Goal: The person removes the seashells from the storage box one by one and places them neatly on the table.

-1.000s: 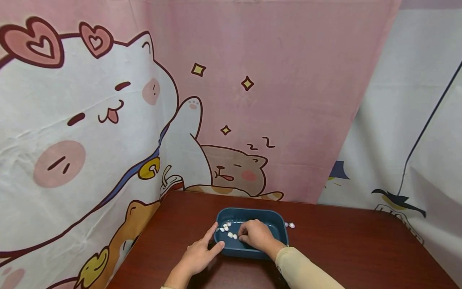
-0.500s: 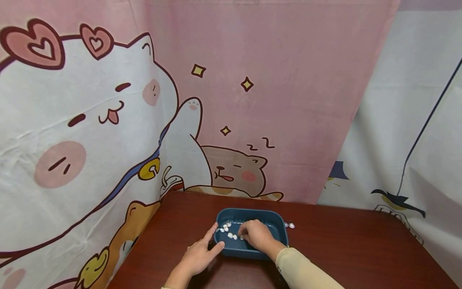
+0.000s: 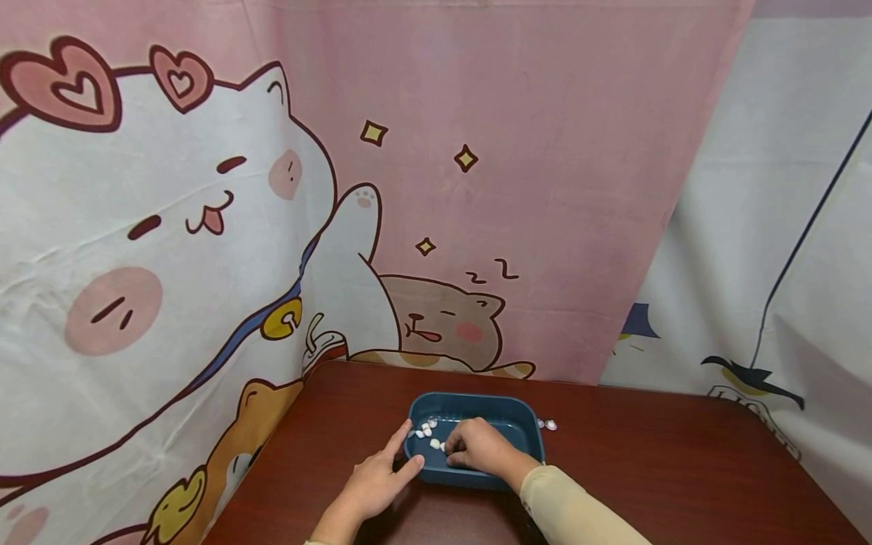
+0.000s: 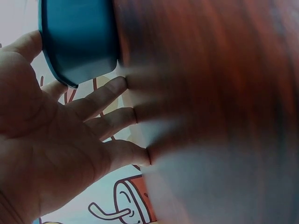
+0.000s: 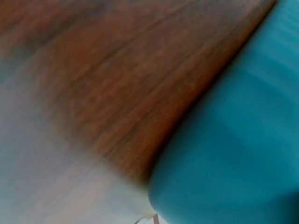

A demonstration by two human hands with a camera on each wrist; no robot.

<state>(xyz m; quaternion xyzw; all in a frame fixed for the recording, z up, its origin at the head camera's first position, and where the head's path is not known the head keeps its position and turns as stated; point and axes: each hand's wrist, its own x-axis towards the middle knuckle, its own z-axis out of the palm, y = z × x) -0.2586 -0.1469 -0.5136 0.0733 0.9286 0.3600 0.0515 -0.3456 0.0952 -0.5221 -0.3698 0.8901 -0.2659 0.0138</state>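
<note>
At near left, the left hand (image 3: 372,484) rests spread fingers against the tray (image 3: 458,478). Inside, the right hand (image 3: 485,448) bends its fingers beside white pieces (image 3: 434,443) on the left; whether they pinch one, I cannot tell. Beyond the tray's right end, pale bits (image 3: 551,425) lie on the tabletop (image 3: 654,462).

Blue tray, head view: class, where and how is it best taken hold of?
Probably grip the blue tray by the raised walls of its short ends, coming from left and right: it sits flat, open side up, long sides crosswise. The left hand is at its left end.
</note>
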